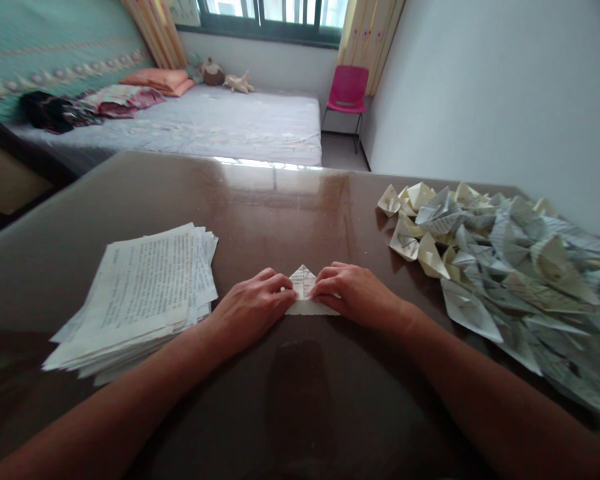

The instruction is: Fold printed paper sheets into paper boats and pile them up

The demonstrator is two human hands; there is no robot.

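A printed sheet of paper (pixel 304 308), folded to a point at the far end with a flat strip along the near edge, lies on the brown table. My left hand (pixel 253 300) grips its left side, fingers curled and thumb near the middle. From the other side my right hand (pixel 357 293) presses on the paper with bent fingers close together. Both hands cover the paper's side corners. To the left of my left hand sits a stack of printed sheets (pixel 145 280), its edges uneven.
Many folded paper boats (pixel 480 253) are heaped along the right side of the glossy table (pixel 280 220). Beyond the table's far edge stand a bed (pixel 230 123) and a pink chair (pixel 349 90). A white wall (pixel 480 87) rises at the right.
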